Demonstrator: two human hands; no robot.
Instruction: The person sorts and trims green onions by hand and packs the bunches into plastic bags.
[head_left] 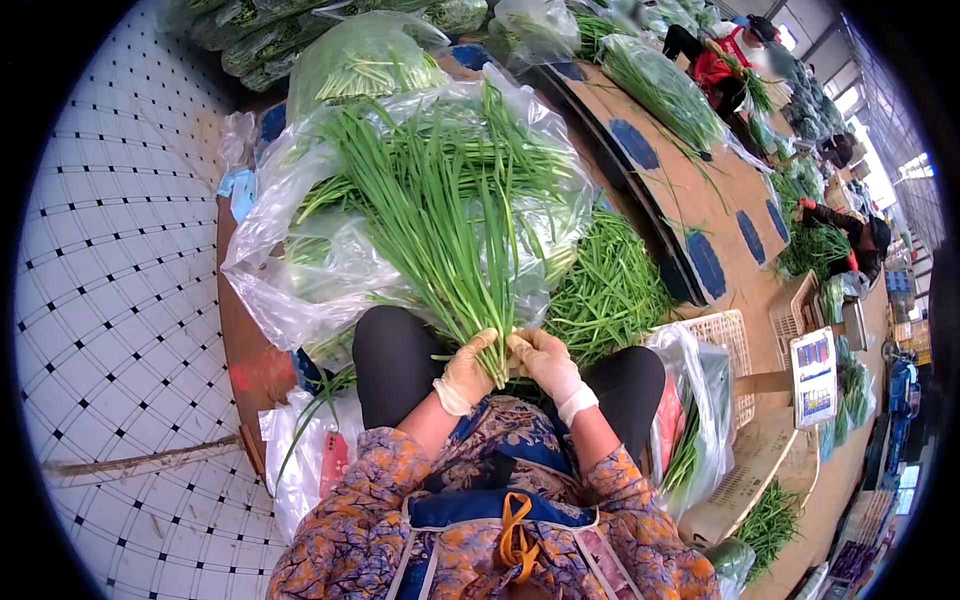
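Observation:
A fanned bunch of long green stalks point(430, 210) lies over an open clear plastic bag point(300, 290) holding more greens. Its pale lower ends come together between my hands. My left hand point(468, 375), in a pale glove, is closed round the stalk ends from the left. From the right, my right hand point(547, 367), gloved too, has its fingers pressed together at the same ends; what lies between them is too small to name. A pile of loose green stalks point(610, 290) is just beyond my right knee.
A bagged bundle point(365, 65) stands behind the open bag. At right are a cardboard-covered surface point(640, 170), a plastic crate point(735, 350), a scale-like display point(815, 377) and a bag of greens point(690, 430). Two people point(725, 65) point(865, 240) handle greens farther off.

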